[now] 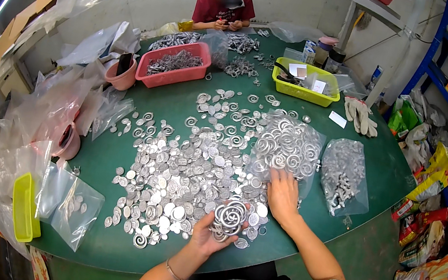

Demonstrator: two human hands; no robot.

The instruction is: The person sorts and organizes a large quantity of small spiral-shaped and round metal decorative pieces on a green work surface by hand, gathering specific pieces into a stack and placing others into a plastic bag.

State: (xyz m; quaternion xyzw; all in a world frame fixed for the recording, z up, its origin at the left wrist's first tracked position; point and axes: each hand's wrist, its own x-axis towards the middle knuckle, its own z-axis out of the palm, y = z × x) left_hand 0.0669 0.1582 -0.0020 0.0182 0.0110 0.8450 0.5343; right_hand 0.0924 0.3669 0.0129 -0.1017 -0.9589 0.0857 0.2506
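Note:
My left hand (209,234), palm up above the table's near side, is closed around a small stack of silver spiral pendants (229,220). To its right, my right hand (282,195) is at the near end of a clear plastic bag (288,144) filled with similar spiral pieces. Its fingers close on the bag's edge, with the fingertips partly hidden. A wide pile of silver metal discs and spirals (191,164) spreads over the green table (96,167), to the left of the bag.
Another clear bag (346,177) of small metal parts lies on the right, near gloves (360,116). Farther back stand a pink basin (174,63) of metal parts and a yellow basin (306,84). A person (225,5) sits across the table. A yellow tray (25,208) is at left.

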